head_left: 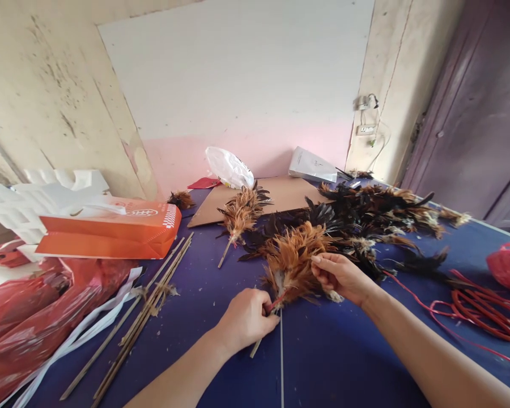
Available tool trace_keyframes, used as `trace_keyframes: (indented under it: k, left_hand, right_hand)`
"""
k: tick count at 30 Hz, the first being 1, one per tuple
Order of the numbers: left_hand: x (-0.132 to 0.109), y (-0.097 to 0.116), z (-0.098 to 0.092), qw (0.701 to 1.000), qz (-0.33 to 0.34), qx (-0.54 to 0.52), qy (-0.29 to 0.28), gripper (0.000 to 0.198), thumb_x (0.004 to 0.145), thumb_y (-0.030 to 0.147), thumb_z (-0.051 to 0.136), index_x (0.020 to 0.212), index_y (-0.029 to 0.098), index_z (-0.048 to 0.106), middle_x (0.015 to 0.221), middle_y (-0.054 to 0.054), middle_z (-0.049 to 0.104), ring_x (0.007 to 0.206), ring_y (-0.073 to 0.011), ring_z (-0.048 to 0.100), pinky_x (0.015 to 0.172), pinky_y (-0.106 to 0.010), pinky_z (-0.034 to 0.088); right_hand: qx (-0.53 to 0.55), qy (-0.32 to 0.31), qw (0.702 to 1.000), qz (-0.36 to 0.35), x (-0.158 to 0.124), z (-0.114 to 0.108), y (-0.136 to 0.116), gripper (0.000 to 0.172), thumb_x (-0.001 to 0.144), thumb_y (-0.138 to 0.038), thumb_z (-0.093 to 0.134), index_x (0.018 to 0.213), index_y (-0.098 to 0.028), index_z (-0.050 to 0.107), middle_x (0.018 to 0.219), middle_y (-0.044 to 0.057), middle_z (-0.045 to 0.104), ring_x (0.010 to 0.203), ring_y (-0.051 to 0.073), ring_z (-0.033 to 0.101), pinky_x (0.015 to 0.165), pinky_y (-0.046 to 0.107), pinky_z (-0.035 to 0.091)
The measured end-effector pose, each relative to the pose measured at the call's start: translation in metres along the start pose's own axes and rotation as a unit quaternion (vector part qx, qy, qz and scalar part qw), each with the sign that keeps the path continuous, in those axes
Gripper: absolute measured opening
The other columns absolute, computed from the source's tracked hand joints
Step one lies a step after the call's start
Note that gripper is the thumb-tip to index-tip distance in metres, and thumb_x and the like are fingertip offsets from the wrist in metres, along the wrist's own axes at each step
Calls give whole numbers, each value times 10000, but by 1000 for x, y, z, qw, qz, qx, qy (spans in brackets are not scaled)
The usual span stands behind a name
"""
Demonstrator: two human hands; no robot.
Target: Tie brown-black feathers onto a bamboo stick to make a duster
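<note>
My left hand [249,320] is closed round the bound base of a feather duster [295,255], whose thin stick pokes out below the fist. Brown and orange feathers fan out from it, with red string at the binding. At the right edge of these feathers, the thumb and fingers of my right hand [338,276] are pinched together; what they hold, if anything, is too small to make out. Beyond, a second feather duster [240,212] lies with its stick toward me. A heap of black and brown feathers [374,212] spreads to the right.
Thin sticks [142,323] lie at left beside red plastic bags [59,306] and an orange paper bag [110,229]. Cardboard [212,204], a white plastic bag [229,167] and a grey box [312,165] are at the back. Red cord [488,309] coils at right on the blue table [344,362].
</note>
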State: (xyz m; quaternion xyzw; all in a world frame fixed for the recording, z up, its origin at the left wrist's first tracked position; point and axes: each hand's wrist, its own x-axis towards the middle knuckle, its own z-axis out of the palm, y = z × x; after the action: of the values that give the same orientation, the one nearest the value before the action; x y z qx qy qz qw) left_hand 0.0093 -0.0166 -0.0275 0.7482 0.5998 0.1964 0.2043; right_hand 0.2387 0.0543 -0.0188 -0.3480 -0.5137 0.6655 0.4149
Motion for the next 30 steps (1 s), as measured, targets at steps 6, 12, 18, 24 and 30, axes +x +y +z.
trace_keyframes:
  k: [6, 12, 18, 24, 30]
  left_hand:
    - [9, -10, -9, 993, -40, -111, 27, 204, 697, 348, 537, 621, 160, 566, 509, 42, 454, 492, -109, 398, 491, -233, 267]
    - [13, -12, -13, 940, -41, -337, 32, 312, 747, 458, 525, 668, 157, 555, 515, 49, 453, 435, -78, 307, 451, -221, 217]
    - [6, -1, -12, 863, -22, -502, -56, 286, 684, 388, 659, 834, 156, 585, 654, 17, 560, 456, -48, 311, 442, -202, 181]
    - [3, 2, -4, 869, -2, -487, -88, 244, 706, 339, 649, 837, 133, 640, 665, -2, 581, 458, -45, 322, 437, -200, 200]
    - [-1, 14, -6, 887, 76, -453, -45, 176, 713, 281, 647, 822, 143, 660, 722, -26, 641, 626, -119, 512, 625, -236, 389]
  right_hand:
    - [54, -1, 999, -7, -1, -2, 1, 290, 688, -384, 683, 630, -137, 545, 590, -20, 515, 434, 35, 381, 358, 154, 236]
    - [31, -39, 999, -9, -5, 1, -1, 308, 695, -399, 671, 620, -123, 556, 557, -14, 510, 413, 36, 379, 354, 163, 234]
    - [-39, -48, 998, -6, -5, 15, 6, 279, 707, -392, 666, 775, -130, 600, 716, 13, 594, 443, 36, 435, 356, 159, 274]
    - [-89, -69, 993, -35, -14, 45, 11, 296, 707, -411, 659, 826, -148, 595, 613, -27, 539, 470, 61, 472, 383, 165, 319]
    - [-136, -14, 983, -121, -22, 61, 9, 276, 687, -424, 668, 688, -163, 577, 552, -12, 547, 509, 113, 510, 447, 219, 399]
